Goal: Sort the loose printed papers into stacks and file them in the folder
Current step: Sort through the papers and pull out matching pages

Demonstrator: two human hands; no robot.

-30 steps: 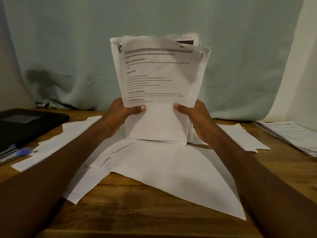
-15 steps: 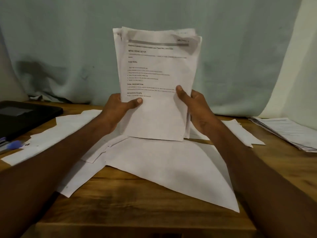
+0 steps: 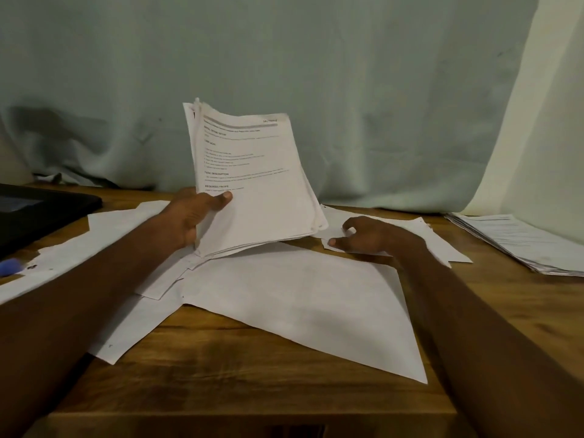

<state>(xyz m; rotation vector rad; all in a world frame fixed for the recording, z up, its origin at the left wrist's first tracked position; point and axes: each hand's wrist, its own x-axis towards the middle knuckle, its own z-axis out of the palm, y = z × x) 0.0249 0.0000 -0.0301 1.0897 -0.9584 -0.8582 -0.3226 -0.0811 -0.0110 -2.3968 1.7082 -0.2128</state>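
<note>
Papers in a thick printed sheaf (image 3: 252, 181) stand tilted above the middle of the wooden table (image 3: 252, 374), the lower edge resting on or just above the loose sheets beneath, the top leaning away toward the back and to the left. The left hand (image 3: 192, 216) grips the sheaf at its lower left edge, thumb laid across the printed front page and fingers curled behind; the forearm runs in from the near left corner. The right hand (image 3: 369, 237) lies low just right of the sheaf, apart from it, palm down, fingers loosely curled with the tips touching a loose sheet (image 3: 410, 235) that lies toward the back right; it grasps nothing, and its forearm stretches in from the near right corner. A large blank sheet (image 3: 300, 305) lies at an angle across the table's centre, overlapping more loose sheets (image 3: 104, 235) that spread toward the left edge. A black folder (image 3: 41, 210) lies at the back left corner, and a blue pen (image 3: 9, 267) shows at the left edge. A sorted stack of printed pages (image 3: 521, 241) rests at the back right edge. A pale green cloth (image 3: 316, 74) hangs behind the table.
</note>
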